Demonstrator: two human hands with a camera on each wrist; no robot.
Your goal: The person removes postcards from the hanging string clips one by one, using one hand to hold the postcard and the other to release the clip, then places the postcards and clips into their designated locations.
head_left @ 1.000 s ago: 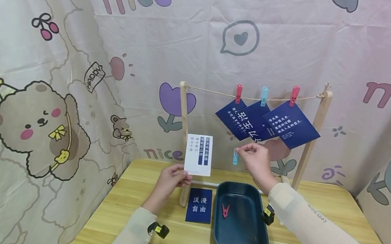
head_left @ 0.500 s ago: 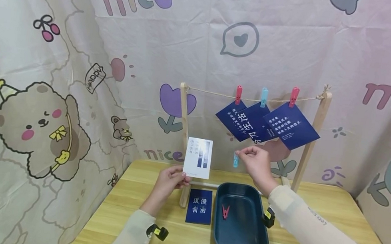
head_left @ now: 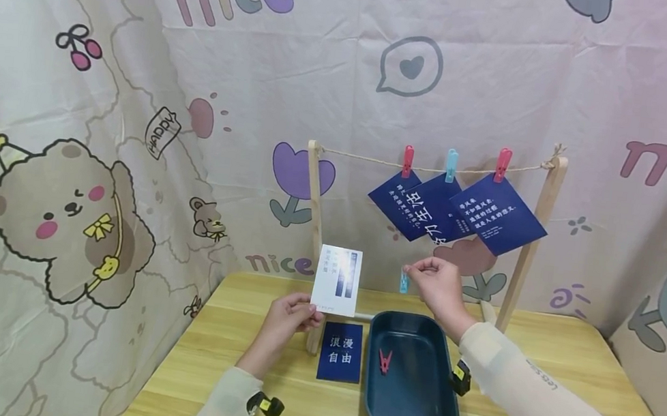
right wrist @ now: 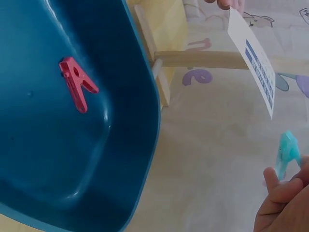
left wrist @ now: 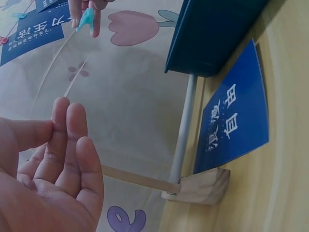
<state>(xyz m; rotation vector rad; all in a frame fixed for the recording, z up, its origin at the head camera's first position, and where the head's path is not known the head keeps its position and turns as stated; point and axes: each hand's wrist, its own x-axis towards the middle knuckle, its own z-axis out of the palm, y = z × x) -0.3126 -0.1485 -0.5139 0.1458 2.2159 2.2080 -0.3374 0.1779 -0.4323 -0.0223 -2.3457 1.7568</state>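
Note:
My left hand (head_left: 288, 319) pinches a white card (head_left: 335, 282) with printed lines near its lower left corner, holding it upright in front of the rack's left post. In the left wrist view that card is nearly edge-on above the fingertips. To the right, my right hand (head_left: 437, 285) pinches a light blue clothespin (head_left: 404, 281), which points down above the tray's far end. The right wrist view shows the clothespin (right wrist: 287, 150) at the fingertips, apart from the white card (right wrist: 253, 60). Three dark blue cards hang on the rope, among them the rightmost card (head_left: 498, 216).
A dark blue tray (head_left: 369, 404) with a red clothespin (head_left: 384, 361) inside stands on the wooden table (head_left: 185, 369). Left of it lies a dark blue card (head_left: 339, 366). Behind, a wooden rack's right post (head_left: 531, 248) and left post (head_left: 314, 192) carry the rope (head_left: 364, 159).
The white card in my left hand has come down somewhat. My right hand has also sunk slightly, with the light blue clothespin still between its fingertips. The hanging cards look unchanged.

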